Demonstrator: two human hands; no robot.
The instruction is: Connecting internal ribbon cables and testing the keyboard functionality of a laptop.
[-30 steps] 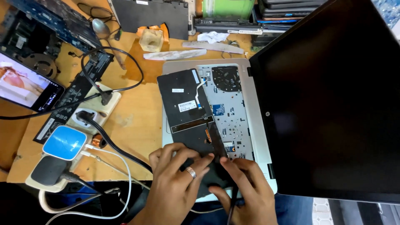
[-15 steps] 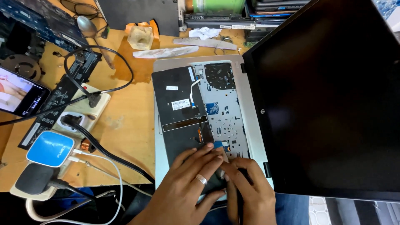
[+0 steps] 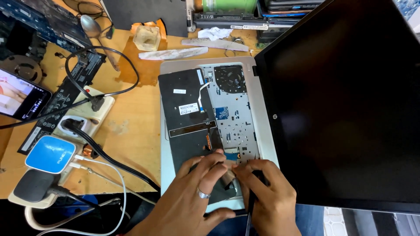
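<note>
A large dark laptop screen (image 3: 345, 100) is lying switched off, filling the right side. At the far left a phone screen (image 3: 19, 98) is glowing with a picture. Two white rectangular labels (image 3: 189, 109) are sitting on the black panel (image 3: 186, 105).

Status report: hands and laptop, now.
Left hand pressing black sheet in opened laptop base. Right hand gripping thin dark tool. Nothing blocking.

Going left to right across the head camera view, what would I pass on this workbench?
Phone → blue adapter → white power strip → opened laptop base, with the left hand and right hand at its near edge → black laptop screen.
</note>
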